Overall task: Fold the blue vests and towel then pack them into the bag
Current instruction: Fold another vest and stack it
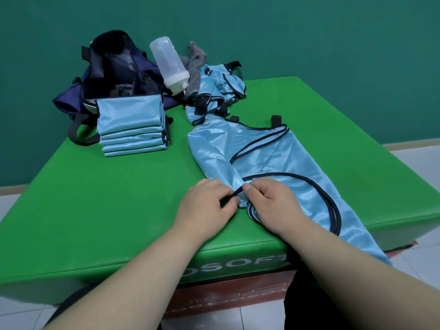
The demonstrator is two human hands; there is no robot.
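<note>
One navy bag (114,67) at far left, one translucent bottle (170,65) and one grey towel (194,67) just right of it, all on one green padded block (95,198). Blue vests: one stack of folded vests (131,125) at left, apparently five layers; one spread vest (262,158) at near right; one crumpled heap (221,91) at far centre, number indeterminable. Two hands at near centre: left hand (207,208), right hand (273,203).

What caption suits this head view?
Left hand and right hand pinch a vest; folded vests lie by the bag.
</note>
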